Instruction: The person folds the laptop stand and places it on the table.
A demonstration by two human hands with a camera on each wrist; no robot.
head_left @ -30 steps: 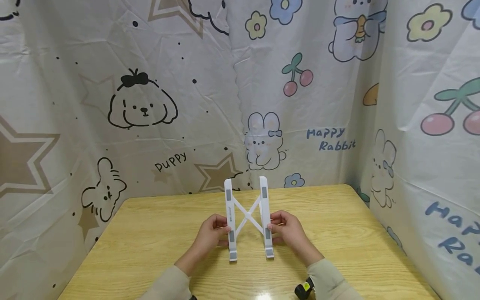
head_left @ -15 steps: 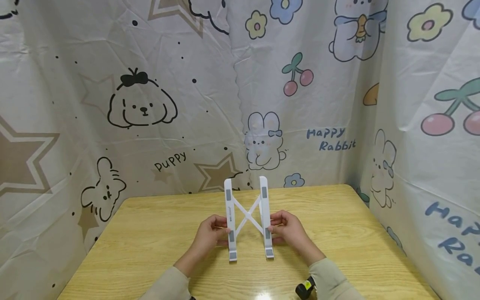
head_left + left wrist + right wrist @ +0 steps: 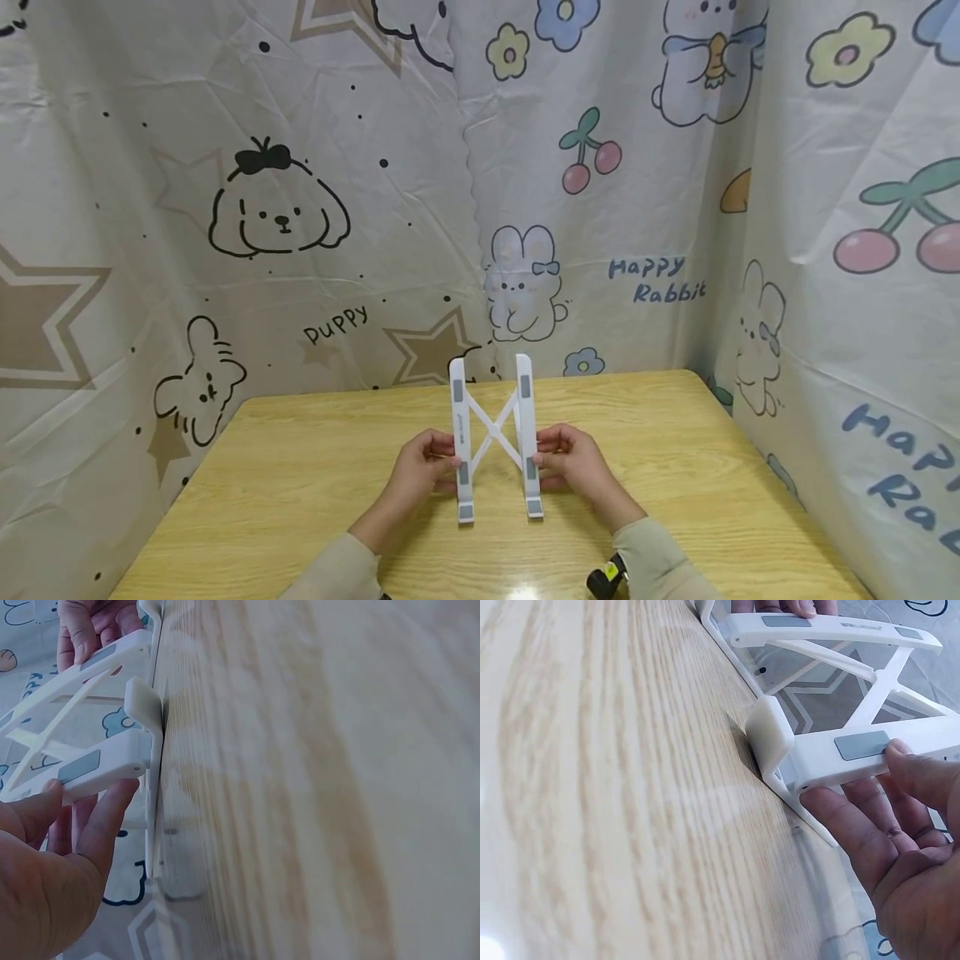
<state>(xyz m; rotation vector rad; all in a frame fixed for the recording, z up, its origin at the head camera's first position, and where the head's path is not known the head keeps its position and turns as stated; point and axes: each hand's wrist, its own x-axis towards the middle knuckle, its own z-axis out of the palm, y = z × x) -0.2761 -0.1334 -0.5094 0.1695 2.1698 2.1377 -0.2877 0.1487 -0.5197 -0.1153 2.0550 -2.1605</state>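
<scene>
A white folding laptop stand (image 3: 494, 431) stands on the table, its two long rails joined by an X-shaped brace. Grey pads lie along the rails, and lipped feet face me. My left hand (image 3: 420, 462) holds the left rail from outside, thumb on its upper face and fingers beneath. On the other side my right hand (image 3: 573, 462) pinches the right rail the same way. The right wrist view shows the right thumb beside a grey pad (image 3: 861, 745), fingers under the rail. In the left wrist view the left thumb (image 3: 51, 796) lies at the pad's edge.
The wood-grain table (image 3: 330, 467) reaches back to a printed curtain (image 3: 420, 208), which also hangs along both sides. A black device with a yellow mark (image 3: 606, 577) sits at my right sleeve (image 3: 656, 558).
The two rails stand slightly closer together than before, the right one shifted a little left with my right hand. Both grips stay the same. The head view has turned slightly right.
</scene>
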